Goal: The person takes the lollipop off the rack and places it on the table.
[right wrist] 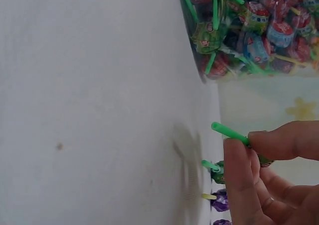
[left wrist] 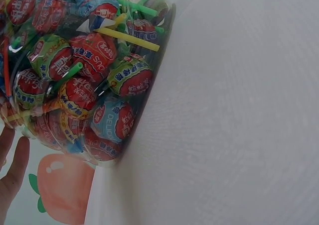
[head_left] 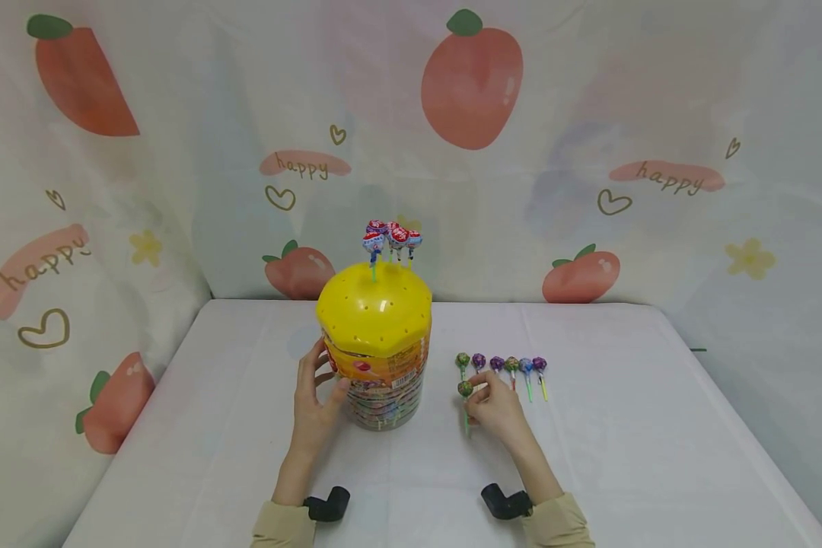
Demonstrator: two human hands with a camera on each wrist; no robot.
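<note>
A clear jar point(head_left: 387, 396) full of wrapped lollipops stands on the table under a scalloped yellow lid point(head_left: 377, 312) with small holes. Several red-and-blue lollipops point(head_left: 397, 236) stick up from the back of the lid. My left hand point(head_left: 315, 411) holds the jar's left side, fingers along the side and thumb at the front. To the right of the jar, my right hand point(head_left: 496, 411) pinches a green-wrapped lollipop point(head_left: 465, 389) by its green stick point(right wrist: 228, 131) between thumb and fingers. Its head points away from me, and the stick's end is free.
Just beyond my right hand, several lollipops lie in a row on the white table, with a purple one point(head_left: 540, 364) at the right end. Black wrist mounts point(head_left: 329, 504) sit on both forearms. A fruit-printed cloth point(head_left: 383, 91) hangs behind the table.
</note>
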